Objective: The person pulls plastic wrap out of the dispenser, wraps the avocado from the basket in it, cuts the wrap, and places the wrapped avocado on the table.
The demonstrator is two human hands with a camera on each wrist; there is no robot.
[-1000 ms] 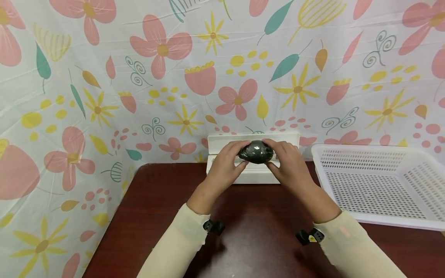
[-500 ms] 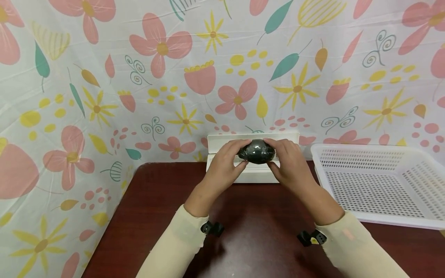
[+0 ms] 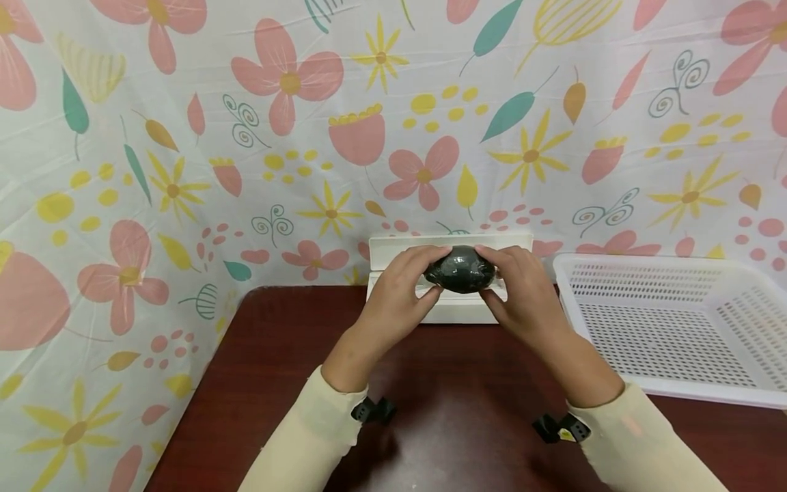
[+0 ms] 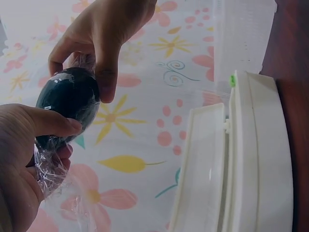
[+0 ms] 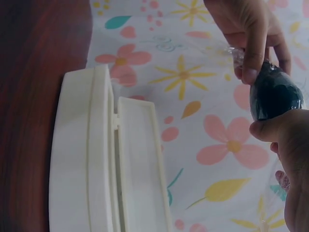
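Note:
A dark, rounded object (image 3: 461,270) wrapped in clear film is held up between both hands, in front of a white box (image 3: 461,313) with its lid raised. The left hand (image 3: 393,301) grips its left end between thumb and fingers; the right hand (image 3: 530,301) grips the right end. In the left wrist view, loose crumpled film (image 4: 50,171) trails from the dark object (image 4: 72,99) by the left hand (image 4: 21,159). The right wrist view shows the dark object (image 5: 275,94) with film bunched at the far hand's fingers.
A white perforated plastic basket (image 3: 667,342) stands to the right on the dark red-brown table (image 3: 295,383). Behind the table hangs a floral-patterned sheet (image 3: 246,171). The white box stands at the table's back edge.
Both hands still hold the wrapped object, which has shifted slightly to the right. The right hand and forearm have moved a little to the right, and the object shows slightly larger.

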